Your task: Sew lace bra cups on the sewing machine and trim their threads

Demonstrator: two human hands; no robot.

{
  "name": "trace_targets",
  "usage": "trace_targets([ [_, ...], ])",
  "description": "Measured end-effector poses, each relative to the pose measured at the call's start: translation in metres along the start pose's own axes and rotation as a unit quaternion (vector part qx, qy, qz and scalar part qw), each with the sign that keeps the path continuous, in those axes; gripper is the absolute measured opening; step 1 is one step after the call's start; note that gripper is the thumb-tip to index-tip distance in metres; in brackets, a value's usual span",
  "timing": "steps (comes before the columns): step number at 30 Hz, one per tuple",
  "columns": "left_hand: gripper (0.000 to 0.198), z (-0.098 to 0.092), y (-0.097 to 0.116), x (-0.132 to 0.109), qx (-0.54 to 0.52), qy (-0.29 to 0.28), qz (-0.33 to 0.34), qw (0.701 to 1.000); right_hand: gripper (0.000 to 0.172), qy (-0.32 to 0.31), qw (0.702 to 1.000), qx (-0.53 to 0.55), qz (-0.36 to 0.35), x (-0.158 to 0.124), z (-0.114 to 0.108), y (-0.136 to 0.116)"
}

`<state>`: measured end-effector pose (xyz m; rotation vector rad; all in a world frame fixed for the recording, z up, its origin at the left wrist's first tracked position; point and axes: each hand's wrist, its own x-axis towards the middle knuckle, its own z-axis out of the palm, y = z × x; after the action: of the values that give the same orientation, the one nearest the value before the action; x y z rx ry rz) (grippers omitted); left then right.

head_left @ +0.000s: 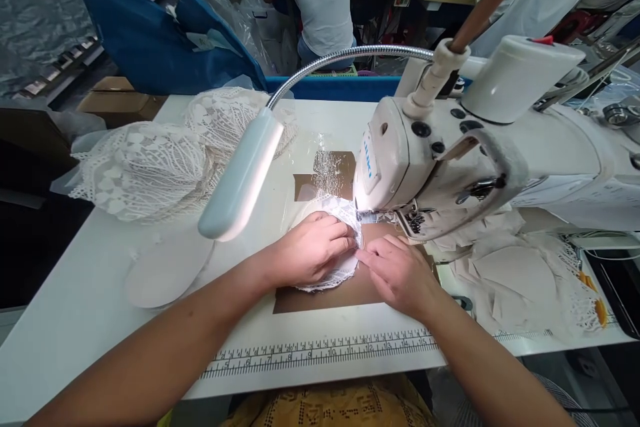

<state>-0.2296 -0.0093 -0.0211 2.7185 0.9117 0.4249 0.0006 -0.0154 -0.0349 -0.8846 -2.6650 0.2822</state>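
Observation:
A round white lace cup (340, 275) lies under the head of a white sewing machine (395, 160), close to its needle area. My left hand (315, 247) rests over the cup with its fingers bent and pressed together on the right edge of the lace. Against that same edge, my right hand (397, 273) pinches the border with thumb and forefinger, almost touching the left fingertips. The needle itself is hidden behind the machine head. Beneath the cup, a brown sheet (310, 301) covers part of the white table (250, 340).
Above my left hand hangs a lamp (243, 177) on a bent metal neck. Stacked lace cups (145, 170) lie at the back left, a smooth pale pad (170, 267) in front. Fabric pieces (520, 273) sit right. A ruler strip (320, 352) runs along the front edge. Someone (320, 0) sits beyond.

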Motion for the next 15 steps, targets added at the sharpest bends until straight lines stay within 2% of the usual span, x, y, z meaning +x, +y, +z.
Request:
trace_targets([
  [4, 0.027, -0.0013, 0.0007, 0.0010, 0.014, -0.016, 0.004, 1.000, 0.032, 0.013, 1.000, 0.017, -0.001, -0.0008, 0.0016, 0.0007],
  [9, 0.024, -0.0010, -0.0006, 0.0007, 0.032, -0.025, 0.003, 0.999, 0.035, 0.038, 0.999, 0.005, 0.033, -0.0006, 0.0020, 0.0018],
  [15, 0.020, -0.0036, 0.0005, 0.0014, 0.041, -0.026, 0.003, 0.999, 0.042, 0.012, 0.995, -0.042, 0.092, 0.0000, 0.0002, 0.0025],
])
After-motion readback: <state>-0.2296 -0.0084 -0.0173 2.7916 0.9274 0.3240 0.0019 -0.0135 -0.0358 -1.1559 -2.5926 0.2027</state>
